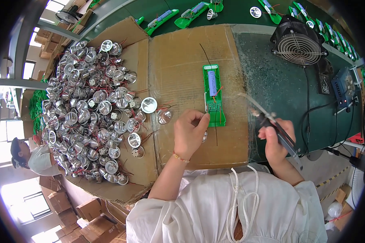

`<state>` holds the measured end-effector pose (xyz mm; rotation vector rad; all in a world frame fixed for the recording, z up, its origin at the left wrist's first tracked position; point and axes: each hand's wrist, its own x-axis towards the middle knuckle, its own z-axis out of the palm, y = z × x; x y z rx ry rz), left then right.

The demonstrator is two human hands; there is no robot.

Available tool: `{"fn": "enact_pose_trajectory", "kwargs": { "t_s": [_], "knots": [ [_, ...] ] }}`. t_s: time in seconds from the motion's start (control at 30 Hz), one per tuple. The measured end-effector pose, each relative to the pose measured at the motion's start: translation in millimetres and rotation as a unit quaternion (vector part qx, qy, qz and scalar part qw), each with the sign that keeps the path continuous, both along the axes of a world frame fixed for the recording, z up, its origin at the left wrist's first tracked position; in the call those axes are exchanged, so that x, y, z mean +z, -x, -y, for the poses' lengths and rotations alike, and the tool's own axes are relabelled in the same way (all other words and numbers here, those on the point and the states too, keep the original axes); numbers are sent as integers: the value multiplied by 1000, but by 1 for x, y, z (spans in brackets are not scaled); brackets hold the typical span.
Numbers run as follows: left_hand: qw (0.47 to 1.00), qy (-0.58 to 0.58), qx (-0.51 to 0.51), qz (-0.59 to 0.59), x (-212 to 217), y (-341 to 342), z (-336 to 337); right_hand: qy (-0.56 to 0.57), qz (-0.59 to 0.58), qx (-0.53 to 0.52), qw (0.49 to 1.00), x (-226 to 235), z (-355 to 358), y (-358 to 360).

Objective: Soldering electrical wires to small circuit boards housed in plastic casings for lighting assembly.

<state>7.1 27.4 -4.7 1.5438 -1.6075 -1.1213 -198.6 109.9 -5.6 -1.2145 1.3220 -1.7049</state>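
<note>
A green plastic housing (pixel 221 115) lies on the cardboard in front of me, with a blue cylindrical battery cell (pixel 212 84) in its upper part. Red and black wires run over its green lower section. My left hand (pixel 190 131) is closed at the housing's lower left edge. The silver rim of a lamp reflector (pixel 205 137) shows beneath its fingers, mostly hidden by the hand. To the right, apart from the housing, my right hand (pixel 279 139) grips a dark-handled soldering iron (pixel 286 139). A pale curved tube reaches from it toward the housing; its tip is blurred.
Many silver reflectors (pixel 97 109) with red wires fill a cardboard tray on the left; a few lie nearer. A black fan (pixel 298 48) and a blue bench unit (pixel 344 89) stand at right. More green housings (pixel 190 16) line the back. Another person (pixel 36 158) is at far left.
</note>
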Motion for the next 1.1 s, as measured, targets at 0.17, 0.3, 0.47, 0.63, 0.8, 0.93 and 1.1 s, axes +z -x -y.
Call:
{"fn": "enact_pose_trajectory", "kwargs": {
  "t_s": [0.17,0.3,0.47,0.63,0.8,0.93,1.1],
  "knots": [
    [997,11,46,-54,-3,3,-3,-73,-84,-91,990,-14,15,20],
    [997,17,24,-72,-5,2,-2,-25,-35,-33,999,1,6,10],
    [995,68,-65,40,-2,1,1,-65,-21,55,996,-7,2,-8],
    [992,90,-76,48,-6,0,2,-90,-9,51,995,-9,7,-14],
    [995,77,-59,35,-3,2,2,-111,22,55,992,-8,9,-18],
    [997,62,-46,31,-3,3,0,-128,45,54,989,-3,11,-19],
    [997,62,-41,30,-6,2,1,-121,104,27,987,-3,6,-19]
  ]
}}
